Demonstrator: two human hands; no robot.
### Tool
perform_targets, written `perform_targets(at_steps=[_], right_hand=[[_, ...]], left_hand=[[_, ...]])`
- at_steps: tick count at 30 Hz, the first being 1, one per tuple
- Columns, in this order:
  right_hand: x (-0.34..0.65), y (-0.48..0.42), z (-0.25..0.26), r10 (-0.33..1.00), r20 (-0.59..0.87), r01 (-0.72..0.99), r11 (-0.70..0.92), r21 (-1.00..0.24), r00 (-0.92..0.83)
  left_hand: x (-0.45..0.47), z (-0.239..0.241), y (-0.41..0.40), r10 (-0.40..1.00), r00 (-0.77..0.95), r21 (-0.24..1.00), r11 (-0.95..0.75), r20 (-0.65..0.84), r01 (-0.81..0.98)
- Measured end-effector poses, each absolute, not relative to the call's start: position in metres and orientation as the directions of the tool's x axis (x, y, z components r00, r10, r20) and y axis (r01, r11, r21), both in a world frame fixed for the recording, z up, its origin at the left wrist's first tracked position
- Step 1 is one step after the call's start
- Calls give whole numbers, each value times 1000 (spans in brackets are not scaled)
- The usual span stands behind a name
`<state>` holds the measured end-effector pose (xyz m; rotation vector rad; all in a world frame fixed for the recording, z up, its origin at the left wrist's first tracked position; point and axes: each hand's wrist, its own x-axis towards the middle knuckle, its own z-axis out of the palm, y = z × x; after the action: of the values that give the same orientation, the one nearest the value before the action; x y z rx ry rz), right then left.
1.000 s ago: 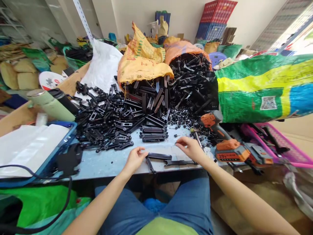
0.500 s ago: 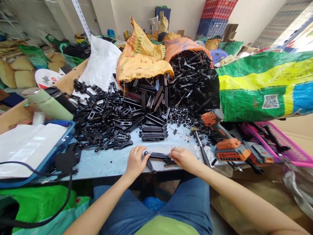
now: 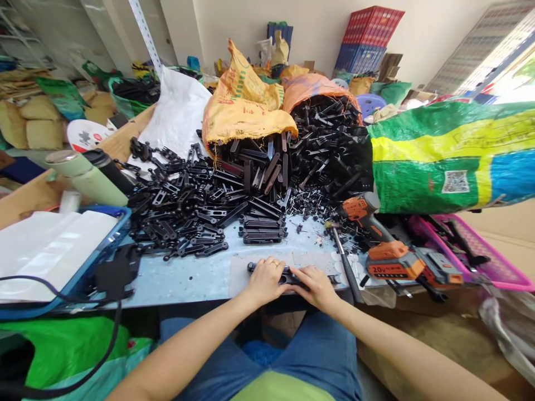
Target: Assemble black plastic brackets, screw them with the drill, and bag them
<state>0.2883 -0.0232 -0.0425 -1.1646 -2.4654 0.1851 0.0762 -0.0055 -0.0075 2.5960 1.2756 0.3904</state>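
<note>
Near the table's front edge, my left hand [image 3: 267,280] is closed over a long black plastic part [image 3: 253,269], whose rounded left end shows past the fingers. My right hand [image 3: 315,285] grips the same assembly from the right, fingers bent and almost touching the left hand's. Both hands cover most of the part, so its middle is hidden. Behind them lies a neat stack of long black parts [image 3: 263,229]. A hammer [image 3: 346,262] rests just right of my right hand.
Loose black links [image 3: 184,211] are heaped at the left. Small pins [image 3: 311,203] lie scattered before an orange sack [image 3: 320,83] and a yellow sack [image 3: 246,120]. An orange cordless drill [image 3: 388,256], pink basket [image 3: 480,245] and green sack [image 3: 413,178] stand right; a blue tray [image 3: 121,223] left.
My left hand has moved right along the black part, and my right hand has shifted slightly forward over it. The hands are now close together, covering its middle. The view has tilted slightly.
</note>
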Motion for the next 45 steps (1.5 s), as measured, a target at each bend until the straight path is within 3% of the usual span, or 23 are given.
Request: perform_targets(at_steps=[5, 10, 12, 14, 16, 19, 22, 25, 28, 30, 33, 36, 39, 41, 42, 45], right_hand=[[297, -10, -29, 707, 199, 679, 707, -197, -679], [296, -5, -10, 793, 231, 801, 593, -81, -564], [291, -7, 10, 760, 235, 743, 646, -174, -606], [285, -12, 37, 677, 248, 569, 725, -388, -693], [275, -19, 60, 624, 295, 347, 698, -626, -724], [246, -31, 63, 746, 344, 151, 507, -849, -570], [203, -40, 29, 885, 363, 35, 389, -921, -291], [173, -28, -3, 916, 387, 48, 393, -918, -107], [177, 20, -7, 867, 472, 260, 499, -827, -161], [190, 68, 2, 804, 525, 418, 595, -687, -281], [203, 140, 16, 808, 447, 632, 583, -511, -385], [197, 185, 21, 842, 296, 758, 537, -370, -452], [185, 197, 24, 835, 266, 762, 548, -344, -481], [181, 191, 29, 847, 308, 754, 527, -392, -432], [182, 186, 33, 864, 321, 725, 500, -473, -387], [190, 158, 41, 938, 217, 411, 317, -855, -271]], left_hand=[[66, -6, -14, 741, 657, 224, -670, 140, 708], [47, -6, -13, 731, 645, 134, -679, 222, 722], [43, 5, -16, 751, 589, 223, -655, 299, 722], [42, 24, -25, 745, 545, 411, -667, 386, 621], [42, 44, -39, 744, 498, 612, -659, 445, 438], [51, 62, -61, 813, 351, 790, -560, 465, 250], [65, 55, -73, 844, 136, 827, -536, 519, 170], [71, 36, -64, 766, 65, 743, -638, 640, 200], [62, 15, -40, 692, 216, 550, -693, 689, 466], [54, 1, -22, 703, 344, 385, -658, 622, 647], [49, -17, 1, 724, 512, 200, -648, 463, 735], [56, -28, 22, 776, 509, 141, -589, 373, 796], [64, -28, 43, 828, 435, 152, -510, 355, 847], [59, -24, 51, 824, 434, 172, -518, 365, 838], [53, -21, 52, 822, 423, 186, -516, 382, 836], [18, -12, 43, 869, 238, 221, -359, 434, 907]])
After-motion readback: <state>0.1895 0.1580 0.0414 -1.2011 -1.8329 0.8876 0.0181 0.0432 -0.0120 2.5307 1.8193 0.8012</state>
